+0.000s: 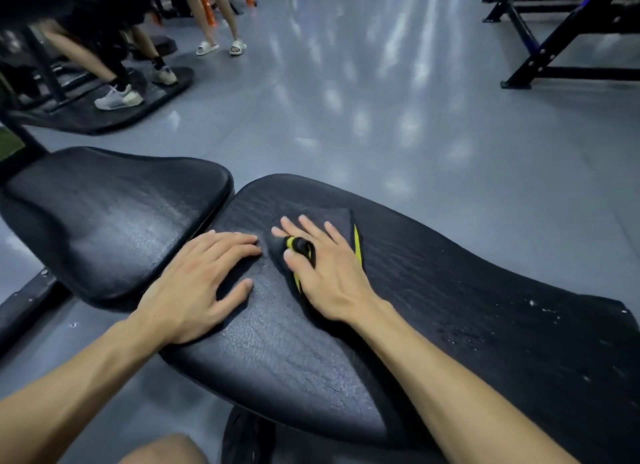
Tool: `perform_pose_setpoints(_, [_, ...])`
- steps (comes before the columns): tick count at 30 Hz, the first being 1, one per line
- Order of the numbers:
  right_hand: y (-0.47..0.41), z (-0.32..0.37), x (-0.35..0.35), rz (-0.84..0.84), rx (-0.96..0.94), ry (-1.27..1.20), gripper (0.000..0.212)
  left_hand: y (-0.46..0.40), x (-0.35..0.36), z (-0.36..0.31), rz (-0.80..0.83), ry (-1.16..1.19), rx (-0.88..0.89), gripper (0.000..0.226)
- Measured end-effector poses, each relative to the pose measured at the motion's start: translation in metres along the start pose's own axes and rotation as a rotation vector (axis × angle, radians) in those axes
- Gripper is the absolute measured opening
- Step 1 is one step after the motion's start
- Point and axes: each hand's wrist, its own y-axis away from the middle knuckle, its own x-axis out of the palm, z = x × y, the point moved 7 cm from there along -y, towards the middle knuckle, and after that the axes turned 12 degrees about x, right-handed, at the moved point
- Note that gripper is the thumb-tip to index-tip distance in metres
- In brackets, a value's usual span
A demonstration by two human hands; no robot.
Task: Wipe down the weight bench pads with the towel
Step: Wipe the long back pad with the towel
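Note:
Two black cracked bench pads fill the lower view: a seat pad at the left and a long back pad running to the right. A dark grey towel with a yellow edge lies folded on the back pad near the gap between the pads. My right hand presses flat on the towel, fingers spread, a bit of towel bunched between thumb and forefinger. My left hand rests flat on the back pad just left of the towel, fingertips near its edge.
Grey glossy floor stretches beyond the bench. Two people's legs stand at the upper left, one on a dark machine platform. A black rack frame stands at the upper right. White flecks mark the back pad's right end.

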Motion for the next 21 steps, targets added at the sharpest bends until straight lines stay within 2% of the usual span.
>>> perform_pose_setpoints(2, [0.006,-0.018,-0.012,0.013,0.022,-0.037,0.056,0.000,0.000,-0.002,0.005,-0.006,-0.001,0.046])
perform_pose_setpoints(4, [0.006,-0.048,-0.032,-0.011,0.120,-0.050,0.058,-0.001,-0.001,-0.002,0.002,-0.008,0.001,0.047])
perform_pose_setpoints(6, [0.009,-0.087,-0.063,-0.067,0.296,-0.015,0.059,-0.001,-0.001,-0.004,0.004,-0.010,-0.002,0.047])
perform_pose_setpoints(10, [0.045,-0.169,-0.131,-0.238,0.763,0.001,0.051,-0.001,-0.002,-0.005,-0.002,-0.019,0.005,0.047])
perform_pose_setpoints(12, [0.065,-0.183,-0.142,-0.280,0.894,0.017,0.055,-0.001,-0.002,-0.004,-0.005,-0.022,0.010,0.047])
perform_pose_setpoints(15, [0.069,-0.171,-0.135,-0.338,0.865,0.000,0.049,-0.002,-0.001,-0.003,-0.005,-0.026,0.019,0.048])
perform_pose_setpoints(17, [0.059,-0.152,-0.122,-0.358,0.759,0.024,0.047,-0.001,0.001,-0.002,-0.007,-0.025,0.026,0.048])
perform_pose_setpoints(21, [0.014,-0.120,-0.079,-0.291,0.558,0.157,0.057,0.000,0.004,0.003,-0.014,-0.024,0.025,0.048])
